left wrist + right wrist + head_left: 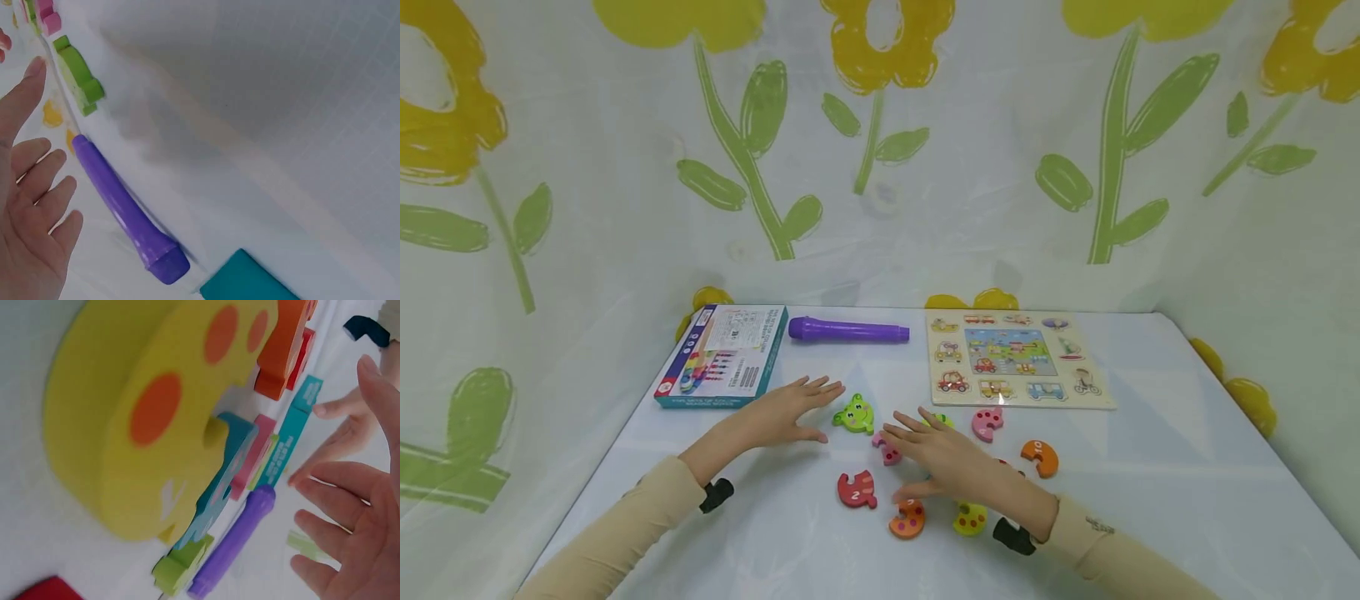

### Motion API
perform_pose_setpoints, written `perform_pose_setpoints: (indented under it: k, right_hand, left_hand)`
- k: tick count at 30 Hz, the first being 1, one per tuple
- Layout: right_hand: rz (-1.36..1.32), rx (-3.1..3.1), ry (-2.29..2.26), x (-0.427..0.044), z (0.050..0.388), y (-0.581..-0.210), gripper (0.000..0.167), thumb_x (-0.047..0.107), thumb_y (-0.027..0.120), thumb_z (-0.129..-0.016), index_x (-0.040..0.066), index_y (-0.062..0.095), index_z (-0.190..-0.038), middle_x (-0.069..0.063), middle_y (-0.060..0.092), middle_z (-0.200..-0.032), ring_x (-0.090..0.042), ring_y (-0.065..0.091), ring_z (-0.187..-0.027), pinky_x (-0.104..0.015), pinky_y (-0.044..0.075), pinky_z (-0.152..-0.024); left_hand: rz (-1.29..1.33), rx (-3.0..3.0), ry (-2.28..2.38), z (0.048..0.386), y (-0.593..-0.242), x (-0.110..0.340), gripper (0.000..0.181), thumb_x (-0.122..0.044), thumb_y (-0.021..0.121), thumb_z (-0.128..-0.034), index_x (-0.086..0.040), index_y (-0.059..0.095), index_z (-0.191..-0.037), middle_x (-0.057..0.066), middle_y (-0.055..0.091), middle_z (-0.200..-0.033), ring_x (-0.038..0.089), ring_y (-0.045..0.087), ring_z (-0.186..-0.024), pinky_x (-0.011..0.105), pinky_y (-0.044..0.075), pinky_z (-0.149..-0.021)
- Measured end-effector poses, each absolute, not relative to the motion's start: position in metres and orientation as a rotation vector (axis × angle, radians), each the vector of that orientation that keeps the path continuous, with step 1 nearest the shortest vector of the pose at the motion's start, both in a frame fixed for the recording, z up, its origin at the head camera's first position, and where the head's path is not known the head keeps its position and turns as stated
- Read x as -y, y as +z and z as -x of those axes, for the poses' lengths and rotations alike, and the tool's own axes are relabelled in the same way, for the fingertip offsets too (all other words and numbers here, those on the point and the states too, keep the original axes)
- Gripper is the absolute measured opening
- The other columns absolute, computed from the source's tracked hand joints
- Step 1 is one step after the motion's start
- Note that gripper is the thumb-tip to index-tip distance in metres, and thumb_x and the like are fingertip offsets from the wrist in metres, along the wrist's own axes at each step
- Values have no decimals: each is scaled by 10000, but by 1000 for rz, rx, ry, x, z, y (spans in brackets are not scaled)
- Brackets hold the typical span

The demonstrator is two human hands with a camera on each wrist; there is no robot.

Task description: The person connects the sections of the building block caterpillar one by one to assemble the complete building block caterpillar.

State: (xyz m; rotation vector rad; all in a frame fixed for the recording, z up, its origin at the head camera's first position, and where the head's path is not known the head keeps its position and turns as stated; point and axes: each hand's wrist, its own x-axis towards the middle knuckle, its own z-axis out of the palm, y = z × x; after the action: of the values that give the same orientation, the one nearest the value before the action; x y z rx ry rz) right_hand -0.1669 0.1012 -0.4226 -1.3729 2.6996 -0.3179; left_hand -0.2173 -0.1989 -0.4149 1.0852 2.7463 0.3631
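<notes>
My left hand [775, 417] hovers with spread fingers left of a green frog-head puzzle piece [855, 416], holding nothing. Over the scattered pieces hangs my right hand [955, 465], its fingers also extended and empty. Around it lie a red piece marked 2 [855, 492], an orange spotted piece [907, 522], a yellow spotted piece [972, 520] and a pink piece [891, 453]. Farther right are another pink piece [985, 425] and an orange piece marked 10 [1041, 458]. The right wrist view shows a teal piece [219, 478], mostly hidden under the right hand in the head view.
A flat boxed set [730, 358] lies at the back left, beside a purple toy microphone [850, 331]. At the back right is a wooden vehicle puzzle board [1015, 358]. A flower-printed curtain [985, 167] rises behind the white table [760, 542].
</notes>
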Motion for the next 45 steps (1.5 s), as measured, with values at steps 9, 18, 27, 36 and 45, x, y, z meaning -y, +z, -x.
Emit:
perform_pose_setpoints:
  k: [9, 18, 27, 36, 45]
  right_hand:
    - [1326, -2718, -449, -83, 165, -423, 658, 482, 705, -845, 97, 564, -1359, -26, 559, -1371, -235, 438, -1331, -446, 354, -1099]
    - [1331, -2699, -459, -70, 166, -428, 482, 383, 783, -804, 118, 694, -1197, 63, 699, -1117, -146, 592, -1114, -305, 492, -959]
    - [1418, -2714, -304, -59, 166, -438, 426, 434, 767, -806, 145, 735, -1118, 98, 710, -1062, -108, 605, -1040, -274, 472, -953]
    - [1393, -2707, -266, -52, 164, -438, 440, 462, 794, -763, 169, 746, -1088, 114, 712, -1020, -44, 633, -940, -254, 498, -901]
    - [1401, -2700, -308, -54, 163, -438, 410, 406, 808, -770, 147, 748, -1083, 99, 721, -999, -31, 638, -897, -170, 501, -831]
  left_hand:
    - [-1041, -2618, 442, 233, -421, 194, 686, -326, 718, -870, -119, 433, -1460, 86, 423, -1483, 315, 367, -1369, 501, 356, -1081]
    - [-1153, -2588, 520, 251, -428, 186, 668, -278, 732, -864, -59, 457, -1432, 102, 446, -1460, 276, 397, -1353, 439, 363, -1086]
    - [-1186, -2555, 550, 257, -438, 178, 680, -309, 728, -859, -77, 456, -1436, 88, 426, -1475, 266, 392, -1356, 427, 351, -1097]
    - [-1191, -2541, 572, 256, -439, 175, 619, -297, 710, -870, -52, 499, -1398, 89, 475, -1432, 249, 449, -1317, 391, 377, -1082]
    - [-1170, -2532, 586, 252, -438, 181, 619, -284, 729, -855, -52, 512, -1387, 85, 490, -1418, 255, 457, -1308, 402, 385, -1075]
